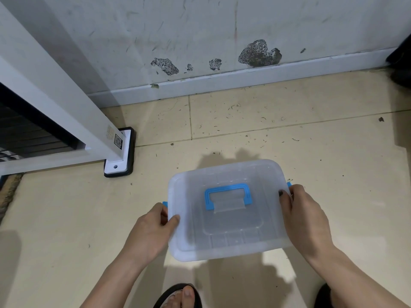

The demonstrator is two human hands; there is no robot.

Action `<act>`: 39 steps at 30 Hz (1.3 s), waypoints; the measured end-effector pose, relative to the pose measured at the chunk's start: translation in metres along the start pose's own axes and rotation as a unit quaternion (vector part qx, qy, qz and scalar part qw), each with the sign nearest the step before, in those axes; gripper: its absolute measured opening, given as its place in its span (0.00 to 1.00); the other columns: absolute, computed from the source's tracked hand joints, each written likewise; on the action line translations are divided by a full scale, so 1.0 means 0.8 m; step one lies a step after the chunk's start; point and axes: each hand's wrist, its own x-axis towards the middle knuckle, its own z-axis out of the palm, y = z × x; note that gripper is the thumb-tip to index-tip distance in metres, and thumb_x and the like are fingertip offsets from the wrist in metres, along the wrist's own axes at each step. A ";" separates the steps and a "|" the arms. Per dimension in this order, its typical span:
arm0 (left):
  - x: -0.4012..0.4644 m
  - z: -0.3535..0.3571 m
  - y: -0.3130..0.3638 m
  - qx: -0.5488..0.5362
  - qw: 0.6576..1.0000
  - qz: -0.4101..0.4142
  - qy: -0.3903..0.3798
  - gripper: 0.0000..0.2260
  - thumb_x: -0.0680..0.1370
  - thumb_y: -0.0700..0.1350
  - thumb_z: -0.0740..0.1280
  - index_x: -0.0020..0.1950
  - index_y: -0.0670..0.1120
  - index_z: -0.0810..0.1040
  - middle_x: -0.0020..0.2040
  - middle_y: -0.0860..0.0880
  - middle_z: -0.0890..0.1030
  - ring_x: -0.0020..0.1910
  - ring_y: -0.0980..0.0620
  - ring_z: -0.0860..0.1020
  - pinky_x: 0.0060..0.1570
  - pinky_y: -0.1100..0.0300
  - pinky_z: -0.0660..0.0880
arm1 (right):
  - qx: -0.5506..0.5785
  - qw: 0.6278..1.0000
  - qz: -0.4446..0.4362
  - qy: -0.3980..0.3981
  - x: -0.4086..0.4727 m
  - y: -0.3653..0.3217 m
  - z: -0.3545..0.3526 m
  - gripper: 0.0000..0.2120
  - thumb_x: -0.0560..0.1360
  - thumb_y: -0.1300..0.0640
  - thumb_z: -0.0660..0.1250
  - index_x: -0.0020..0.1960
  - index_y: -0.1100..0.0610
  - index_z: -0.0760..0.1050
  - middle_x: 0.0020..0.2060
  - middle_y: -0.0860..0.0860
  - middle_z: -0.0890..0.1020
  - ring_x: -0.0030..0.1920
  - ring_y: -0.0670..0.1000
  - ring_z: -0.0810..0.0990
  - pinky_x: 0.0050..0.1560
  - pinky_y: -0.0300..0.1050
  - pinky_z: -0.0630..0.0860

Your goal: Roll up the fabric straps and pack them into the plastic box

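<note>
Both hands, left hand (153,227) and right hand (300,216), grip the short ends of the clear plastic box (229,210) between them, fingers curled on its rim.

Between my fingers I see a frosted, translucent rectangular plastic box (229,210), smooth and faintly glossy, with a matt sky-blue plastic handle (229,195) beyond my thumbs. Under it lie smooth beige floor tiles (66,218), slightly sheened; ahead, a chipped, rough white painted wall (200,30), probably plaster.
</note>
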 end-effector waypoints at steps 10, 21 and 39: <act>-0.001 -0.002 -0.001 -0.127 0.988 -0.083 -0.020 0.18 0.77 0.53 0.74 0.59 0.44 0.75 0.53 0.51 0.84 0.44 0.56 0.84 0.49 0.60 0.78 | 0.032 0.998 0.051 -0.014 0.002 0.003 0.005 0.22 0.84 0.47 0.57 0.74 0.57 0.65 0.60 0.56 0.74 0.57 0.60 0.73 0.53 0.55 0.73; -0.012 0.022 0.014 0.141 0.978 0.049 0.144 0.10 0.79 0.50 0.64 0.42 0.47 0.69 0.39 0.50 0.74 0.36 0.48 0.74 0.34 0.53 0.66 | -0.038 0.996 -0.055 0.051 -0.006 0.000 0.008 0.13 0.83 0.55 0.58 0.65 0.53 0.73 0.46 0.48 0.70 0.43 0.55 0.74 0.41 0.51 0.74; 0.069 0.012 0.051 0.125 0.970 0.122 0.171 0.08 0.81 0.45 0.62 0.45 0.42 0.71 0.44 0.45 0.75 0.41 0.43 0.73 0.38 0.52 0.67 | 0.249 0.966 -0.013 0.065 0.057 -0.041 0.007 0.13 0.86 0.54 0.55 0.42 0.48 0.65 0.41 0.44 0.67 0.46 0.51 0.68 0.49 0.49 0.68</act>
